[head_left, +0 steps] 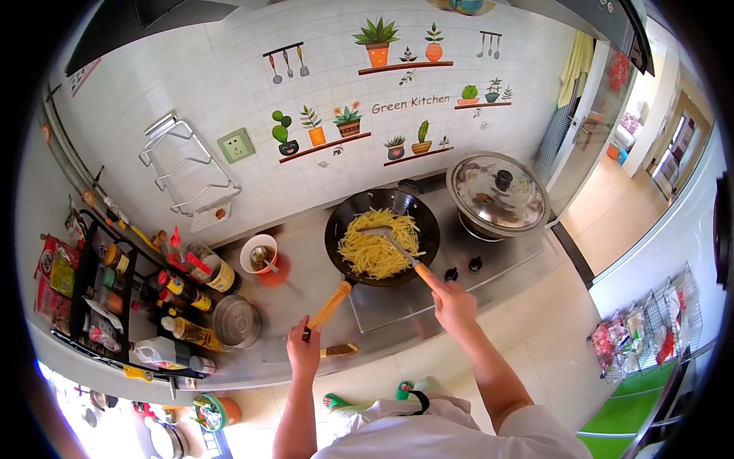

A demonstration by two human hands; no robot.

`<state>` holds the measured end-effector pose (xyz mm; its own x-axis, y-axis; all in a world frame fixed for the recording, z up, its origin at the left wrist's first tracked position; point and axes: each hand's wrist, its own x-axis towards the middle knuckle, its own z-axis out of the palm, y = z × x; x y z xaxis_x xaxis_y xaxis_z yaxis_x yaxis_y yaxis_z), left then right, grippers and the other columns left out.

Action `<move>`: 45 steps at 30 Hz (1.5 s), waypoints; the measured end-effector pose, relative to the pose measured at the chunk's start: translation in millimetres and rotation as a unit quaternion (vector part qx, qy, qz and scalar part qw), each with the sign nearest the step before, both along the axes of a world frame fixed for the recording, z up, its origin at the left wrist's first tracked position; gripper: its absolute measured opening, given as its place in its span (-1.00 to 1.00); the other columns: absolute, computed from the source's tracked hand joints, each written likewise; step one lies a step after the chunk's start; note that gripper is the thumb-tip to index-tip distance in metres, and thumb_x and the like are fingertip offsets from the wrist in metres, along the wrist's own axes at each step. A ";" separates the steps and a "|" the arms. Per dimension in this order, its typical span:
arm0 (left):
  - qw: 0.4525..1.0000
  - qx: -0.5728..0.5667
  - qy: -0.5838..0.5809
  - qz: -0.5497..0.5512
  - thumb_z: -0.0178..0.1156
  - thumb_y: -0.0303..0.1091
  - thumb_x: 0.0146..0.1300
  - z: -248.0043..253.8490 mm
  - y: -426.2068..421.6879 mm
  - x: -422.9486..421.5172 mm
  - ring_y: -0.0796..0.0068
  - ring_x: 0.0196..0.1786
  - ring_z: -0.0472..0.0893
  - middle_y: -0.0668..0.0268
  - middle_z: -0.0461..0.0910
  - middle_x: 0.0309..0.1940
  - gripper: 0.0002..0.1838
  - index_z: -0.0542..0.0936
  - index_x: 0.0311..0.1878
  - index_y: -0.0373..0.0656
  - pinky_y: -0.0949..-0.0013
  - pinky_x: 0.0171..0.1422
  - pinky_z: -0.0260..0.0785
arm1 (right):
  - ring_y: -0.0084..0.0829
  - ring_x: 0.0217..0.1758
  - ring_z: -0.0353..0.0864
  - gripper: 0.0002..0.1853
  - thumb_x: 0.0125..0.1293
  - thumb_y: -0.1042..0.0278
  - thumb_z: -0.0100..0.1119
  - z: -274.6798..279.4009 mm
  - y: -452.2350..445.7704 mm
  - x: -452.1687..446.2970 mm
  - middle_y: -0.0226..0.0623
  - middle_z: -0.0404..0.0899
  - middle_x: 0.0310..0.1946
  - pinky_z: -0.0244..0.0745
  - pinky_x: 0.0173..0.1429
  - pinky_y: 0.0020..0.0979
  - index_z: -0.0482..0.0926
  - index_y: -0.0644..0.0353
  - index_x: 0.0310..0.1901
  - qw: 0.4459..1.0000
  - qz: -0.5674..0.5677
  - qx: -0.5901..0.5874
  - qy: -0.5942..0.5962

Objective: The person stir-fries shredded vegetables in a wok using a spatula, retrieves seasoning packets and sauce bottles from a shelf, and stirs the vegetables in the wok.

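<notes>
A dark wok (334, 239) stands on the stove, holding a heap of pale yellow strips (375, 249). My left hand (303, 349) is closed round the lower end of the wok's wooden handle (332, 304). In my right hand (453, 304) is the wooden handle of a metal spatula (398, 246). The spatula's blade lies on the strips near the middle of the wok, partly among them.
To the right a lidded pan (493, 195) sits on the other burner. A white bowl (258, 254) with a ladle, a metal pot (236, 321) and several bottles are at the left, beside a black rack (130, 287). A brush (339, 350) lies near the counter's front edge.
</notes>
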<state>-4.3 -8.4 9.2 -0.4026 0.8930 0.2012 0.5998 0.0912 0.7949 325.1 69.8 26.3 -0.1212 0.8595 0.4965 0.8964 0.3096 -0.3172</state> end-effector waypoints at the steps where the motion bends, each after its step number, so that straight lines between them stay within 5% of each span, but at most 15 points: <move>1: 1.000 0.000 0.001 0.001 0.31 -0.32 0.23 -2.7 0.0 -0.7 0.40 -0.32 0.56 0.18 0.57 -0.28 -0.59 0.60 0.13 -0.23 0.38 -0.16 0.44 | -0.22 -0.59 0.52 -0.39 0.11 0.46 0.30 -2.5 -0.9 1.2 -0.35 0.47 -0.56 0.44 -0.51 -0.21 0.52 -0.24 0.24 1.000 0.001 0.000 0.001; 7: 1.000 0.010 0.011 0.000 0.30 -0.29 0.25 -7.3 0.2 -1.4 0.40 -0.30 0.58 0.16 0.57 -0.27 -0.58 0.59 0.15 -0.23 0.37 -0.14 0.46 | -0.23 -0.55 0.56 -0.40 0.15 0.43 0.27 3.8 -27.3 21.7 -0.34 0.50 -0.53 0.46 -0.50 -0.18 0.48 -0.28 0.26 0.998 0.020 -0.051 -0.020; 12: 1.000 0.023 0.003 0.006 0.30 -0.31 0.24 -4.5 -0.5 0.4 0.37 -0.30 0.58 0.16 0.58 -0.29 -0.59 0.59 0.14 -0.24 0.37 -0.14 0.46 | -0.10 -0.50 0.57 -0.42 0.14 0.46 0.33 -21.6 -35.8 26.7 -0.19 0.54 -0.52 0.47 -0.39 -0.16 0.53 -0.07 0.24 0.969 0.060 0.010 0.240; 24: 0.997 -0.072 0.029 0.005 0.15 -0.23 0.33 -10.1 1.5 3.6 -0.01 -0.06 0.57 0.00 0.54 -0.06 -0.53 0.45 0.27 -0.20 0.10 0.04 0.44 | -0.15 -0.42 0.58 -0.45 0.22 0.42 0.29 -32.4 -30.5 19.7 -0.22 0.55 -0.42 0.51 -0.34 -0.17 0.50 -0.09 0.27 0.998 0.013 -0.026 0.057; 28: 0.998 -0.057 0.001 0.035 0.11 -0.18 0.37 -13.2 -5.1 2.9 -0.02 -0.04 0.57 -0.03 0.54 -0.04 -0.46 0.36 0.35 -0.19 0.09 0.04 0.44 | -0.04 -0.19 0.61 -0.34 0.35 0.34 0.15 -42.5 -18.6 14.4 -0.05 0.60 -0.15 0.54 -0.18 -0.09 0.21 -0.10 0.46 0.993 0.079 -0.071 0.050; 29: 0.997 -0.057 -0.041 0.034 0.12 -0.18 0.36 -12.1 -8.4 3.7 -0.01 -0.08 0.58 -0.02 0.55 -0.06 -0.44 0.33 0.37 -0.17 0.11 0.02 0.45 | -0.01 -0.15 0.60 -0.32 0.37 0.34 0.12 -10.1 -20.7 6.6 -0.02 0.59 -0.08 0.52 -0.12 -0.08 0.13 -0.10 0.49 0.972 0.030 -0.226 0.065; 32: 0.992 -0.028 -0.117 0.045 0.14 -0.19 0.35 -13.4 -32.1 -4.0 0.01 -0.18 0.60 0.00 0.59 -0.14 -0.48 0.38 0.32 -0.16 0.16 -0.04 0.47 | -0.01 -0.14 0.62 -0.22 0.39 0.38 0.08 -17.0 -7.3 5.8 -0.01 0.62 -0.16 0.48 -0.05 -0.06 -0.08 -0.04 0.55 0.953 0.046 -0.279 0.107; 34: 0.988 -0.002 -0.145 0.047 0.16 -0.19 0.34 -6.3 -52.3 -17.1 0.03 -0.24 0.61 0.02 0.61 -0.21 -0.54 0.46 0.25 -0.17 0.18 -0.09 0.48 | -0.09 -0.32 0.60 -0.46 0.38 0.46 0.07 -16.4 1.5 -6.6 -0.04 0.58 -0.33 0.42 -0.28 -0.13 0.28 0.10 0.39 0.992 0.063 0.037 0.101; 36: 0.989 -0.051 -0.122 0.065 0.18 -0.20 0.34 6.7 -72.3 -32.1 0.05 -0.33 0.61 0.05 0.62 -0.33 -0.68 0.61 0.01 -0.21 0.20 -0.17 0.47 | -0.24 -0.40 0.55 -0.81 0.39 0.47 0.07 3.2 15.5 -14.6 -0.17 0.54 -0.43 0.39 -0.34 -0.26 0.56 0.23 -0.02 0.988 0.121 0.024 0.092; 37: 0.989 -0.049 -0.120 0.072 0.18 -0.20 0.34 13.1 -83.4 -38.6 0.05 -0.33 0.61 0.05 0.62 -0.33 -0.68 0.61 0.01 -0.21 0.20 -0.17 0.47 | -0.34 -0.43 0.50 -0.82 0.40 0.44 0.04 48.0 -4.1 -53.9 -0.26 0.51 -0.48 0.35 -0.36 -0.36 0.55 0.27 -0.37 0.985 0.077 -0.028 0.149; 40: 0.979 -0.032 -0.160 0.123 0.18 -0.19 0.35 16.4 -105.2 -64.6 0.05 -0.34 0.60 0.05 0.62 -0.39 -0.71 0.64 -0.18 -0.26 0.18 -0.19 0.46 | -0.39 -0.45 0.49 -0.75 0.43 0.38 0.00 90.0 -20.4 -104.5 -0.30 0.50 -0.53 0.32 -0.38 -0.39 0.57 0.26 -0.41 0.935 0.235 -0.144 0.225; 41: 0.981 -0.058 -0.144 0.119 0.18 -0.18 0.36 13.1 -115.1 -76.8 0.15 -0.35 0.62 0.09 0.63 -0.39 -0.72 0.65 -0.14 -0.24 0.23 -0.20 0.46 | -0.39 -0.50 0.47 -0.66 0.46 0.33 -0.06 93.2 -29.6 -131.6 -0.28 0.49 -0.56 0.29 -0.39 -0.40 0.56 0.28 -0.45 0.920 0.299 -0.083 0.239; 45: 0.990 -0.019 -0.098 0.102 0.15 -0.19 0.40 7.2 -148.6 -130.7 0.29 -0.37 0.63 0.16 0.64 -0.36 -0.75 0.67 -0.11 -0.17 0.30 -0.24 0.47 | -0.33 -0.42 0.55 -0.89 0.27 0.55 0.15 135.7 -69.6 -248.6 -0.27 0.60 -0.53 0.41 -0.30 -0.35 0.64 0.29 -0.39 0.887 0.389 -0.096 0.229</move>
<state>-135.1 -157.0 16.5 -0.6031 0.7947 0.0687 0.4001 0.2269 0.8879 76.5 0.1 161.9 -0.5376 0.6788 0.5002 0.1985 0.6784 -0.7073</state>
